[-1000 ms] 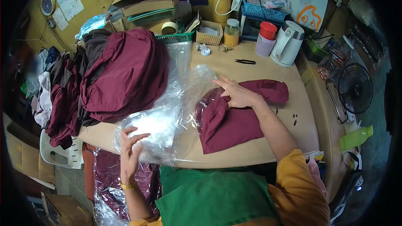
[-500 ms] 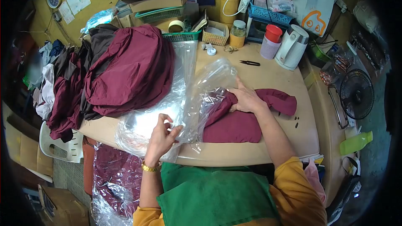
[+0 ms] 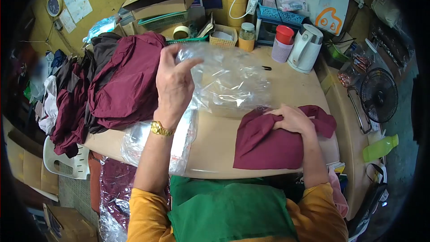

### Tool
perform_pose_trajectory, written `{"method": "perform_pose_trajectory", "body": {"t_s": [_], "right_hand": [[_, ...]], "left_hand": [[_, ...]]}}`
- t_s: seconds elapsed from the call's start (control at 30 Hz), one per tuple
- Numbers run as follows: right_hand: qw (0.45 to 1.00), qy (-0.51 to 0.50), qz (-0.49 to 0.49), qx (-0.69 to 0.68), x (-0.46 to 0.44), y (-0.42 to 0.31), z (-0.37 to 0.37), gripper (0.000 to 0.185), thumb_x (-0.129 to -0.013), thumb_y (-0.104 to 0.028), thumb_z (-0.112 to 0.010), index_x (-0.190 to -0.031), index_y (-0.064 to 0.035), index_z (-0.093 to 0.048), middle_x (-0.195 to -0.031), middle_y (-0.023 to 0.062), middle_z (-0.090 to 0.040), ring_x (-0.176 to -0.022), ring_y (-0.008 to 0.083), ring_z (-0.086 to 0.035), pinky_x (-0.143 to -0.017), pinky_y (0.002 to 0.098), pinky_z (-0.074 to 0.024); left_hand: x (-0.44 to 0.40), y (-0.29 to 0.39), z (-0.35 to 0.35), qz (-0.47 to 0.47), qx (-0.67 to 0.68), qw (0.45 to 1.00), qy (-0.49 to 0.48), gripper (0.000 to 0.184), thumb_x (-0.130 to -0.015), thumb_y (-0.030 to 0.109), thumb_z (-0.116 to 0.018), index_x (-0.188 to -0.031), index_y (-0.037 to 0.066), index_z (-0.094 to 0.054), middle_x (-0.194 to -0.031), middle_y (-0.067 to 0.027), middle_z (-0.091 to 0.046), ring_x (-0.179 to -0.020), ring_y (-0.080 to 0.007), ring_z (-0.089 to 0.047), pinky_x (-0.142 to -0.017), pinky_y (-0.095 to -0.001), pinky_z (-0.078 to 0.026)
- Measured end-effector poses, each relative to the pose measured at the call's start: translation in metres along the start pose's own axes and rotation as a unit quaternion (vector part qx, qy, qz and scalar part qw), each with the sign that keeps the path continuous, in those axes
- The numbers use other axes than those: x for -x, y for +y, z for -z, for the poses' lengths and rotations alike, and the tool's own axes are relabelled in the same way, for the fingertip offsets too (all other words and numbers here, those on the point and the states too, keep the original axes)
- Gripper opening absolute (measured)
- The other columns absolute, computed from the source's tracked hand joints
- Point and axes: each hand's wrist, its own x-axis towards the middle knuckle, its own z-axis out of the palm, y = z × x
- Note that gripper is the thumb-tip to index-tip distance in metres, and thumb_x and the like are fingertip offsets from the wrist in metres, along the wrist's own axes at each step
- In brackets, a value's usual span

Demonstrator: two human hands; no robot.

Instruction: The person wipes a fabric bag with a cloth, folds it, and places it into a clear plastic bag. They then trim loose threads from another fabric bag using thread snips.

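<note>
My left hand (image 3: 175,80), with a gold watch at its wrist, is raised at the left edge of a clear plastic bag (image 3: 228,83). Its fingers are bent at the bag's edge, with the thumb pointing right. The bag is spread out over the table towards my right hand. A folded maroon garment (image 3: 271,145) lies near the table's front edge. My right hand (image 3: 293,120) grips its upper part, fingers curled into the fabric. More flat clear plastic bags (image 3: 179,145) lie at the front left of the table.
A heap of maroon and dark clothes (image 3: 123,85) covers the table's left side. At the back stand baskets, a glass jar (image 3: 247,36), a lilac cup (image 3: 282,50) and a white kettle (image 3: 305,49). A black fan (image 3: 379,94) and a green bottle (image 3: 380,148) are at the right.
My left hand has moved up from the flat bags, and the clear bag is now spread wider and off the garment. My right hand and the maroon garment have shifted right and nearer me.
</note>
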Motion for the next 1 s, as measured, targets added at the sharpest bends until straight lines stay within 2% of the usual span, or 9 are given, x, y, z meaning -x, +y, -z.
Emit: {"method": "perform_pose_trajectory", "body": {"t_s": [0.13, 0.2, 0.27, 0.33, 0.4, 0.5, 0.53, 0.73, 1.0], "right_hand": [[0.997, 0.062, 0.039, -0.003, 0.026, 0.034, -0.007, 0.043, -0.073, -0.023, -0.077, -0.115, -0.0239, -0.073, -0.127, 0.0191, -0.059, -0.123, 0.036, -0.054, -0.1, 0.0427, -0.0443], [0.993, 0.112, -0.014, 0.04, 0.04, 0.043, -0.001, 0.039, -0.073, -0.025, -0.077, -0.112, -0.0201, -0.074, -0.123, 0.0206, -0.06, -0.118, 0.0371, -0.056, -0.099, 0.0429, -0.0454], [0.99, 0.123, -0.055, 0.033, 0.049, 0.061, 0.006, 0.033, -0.074, -0.023, -0.077, -0.105, -0.0107, -0.074, -0.111, 0.0222, -0.066, -0.106, 0.0414, -0.061, -0.092, 0.0424, -0.0492], [0.992, 0.034, -0.114, -0.04, 0.049, 0.073, 0.019, 0.033, -0.076, -0.013, -0.074, -0.108, -0.006, -0.073, -0.108, 0.0207, -0.069, -0.103, 0.0372, -0.066, -0.089, 0.0385, -0.0507], [0.984, 0.137, -0.056, -0.096, 0.05, 0.075, 0.019, 0.033, -0.077, -0.008, -0.071, -0.11, -0.0028, -0.071, -0.109, 0.0203, -0.07, -0.102, 0.0338, -0.067, -0.089, 0.0366, -0.0508], [0.933, 0.328, 0.018, -0.145, 0.047, 0.063, 0.024, 0.034, -0.08, 0.0, -0.067, -0.114, 0.0021, -0.068, -0.109, 0.0189, -0.071, -0.101, 0.0277, -0.069, -0.09, 0.0337, -0.0505], [0.898, 0.417, 0.032, -0.137, 0.047, 0.054, 0.029, 0.035, -0.081, 0.003, -0.065, -0.116, 0.0038, -0.067, -0.11, 0.0179, -0.071, -0.102, 0.0251, -0.068, -0.091, 0.0327, -0.0501], [0.865, 0.489, 0.017, -0.115, 0.054, 0.036, 0.018, 0.029, -0.087, -0.002, -0.066, -0.115, 0.0065, -0.066, -0.109, 0.0142, -0.066, -0.104, 0.0232, -0.062, -0.095, 0.0312, -0.0453], [0.791, 0.595, 0.114, -0.084, 0.053, -0.043, -0.002, 0.024, -0.078, 0.001, -0.064, -0.102, 0.0036, -0.067, -0.099, 0.0195, -0.064, -0.094, 0.0355, -0.064, -0.085, 0.0395, -0.0502]], "left_hand": [[0.018, -0.025, -0.016, -0.108, -0.127, 0.983, -0.074, 0.029, -0.077, -0.006, -0.054, -0.095, 0.008, -0.073, -0.106, -0.0194, -0.062, -0.091, -0.0325, -0.065, -0.074, -0.0404, -0.054], [0.038, -0.048, -0.016, 0.11, -0.208, 0.926, -0.294, 0.034, -0.083, -0.005, -0.051, -0.11, 0.008, -0.067, -0.117, -0.0186, -0.061, -0.089, -0.0351, -0.066, -0.073, -0.0433, -0.056], [0.029, -0.066, -0.001, 0.152, -0.228, 0.944, -0.183, 0.038, -0.088, -0.002, -0.05, -0.123, 0.009, -0.06, -0.12, -0.015, -0.062, -0.088, -0.0365, -0.067, -0.069, -0.0462, -0.055], [0.0, -0.048, 0.014, 0.035, -0.167, 0.985, 0.028, 0.034, -0.084, -0.003, -0.056, -0.116, 0.005, -0.06, -0.105, -0.0133, -0.064, -0.088, -0.0353, -0.066, -0.068, -0.0464, -0.054], [0.003, -0.041, 0.014, -0.007, -0.223, 0.971, -0.087, 0.028, -0.09, 0.003, -0.053, -0.117, 0.005, -0.063, -0.106, -0.0154, -0.066, -0.088, -0.0344, -0.066, -0.072, -0.0421, -0.055], [0.057, -0.017, -0.016, -0.116, -0.112, 0.822, -0.547, 0.025, -0.082, 0.0, -0.055, -0.101, 0.006, -0.07, -0.101, -0.012, -0.068, -0.091, -0.031, -0.067, -0.079, -0.0417, -0.055], [0.094, -0.025, -0.023, -0.16, 0.063, 0.841, -0.514, 0.025, -0.081, 0.0, -0.057, -0.1, 0.009, -0.072, -0.104, -0.0107, -0.069, -0.092, -0.0294, -0.068, -0.08, -0.0413, -0.055], [0.112, -0.002, 0.018, 0.049, 0.101, 0.912, -0.394, 0.022, -0.087, -0.001, -0.056, -0.106, 0.003, -0.066, -0.098, -0.0159, -0.069, -0.085, -0.0336, -0.067, -0.075, -0.0413, -0.053], [0.102, -0.005, 0.023, 0.054, -0.052, 0.978, -0.194, 0.05, -0.075, -0.018, -0.051, -0.123, -0.004, -0.055, -0.151, -0.0254, -0.038, -0.133, -0.0414, -0.045, -0.102, -0.0445, -0.045]]}}
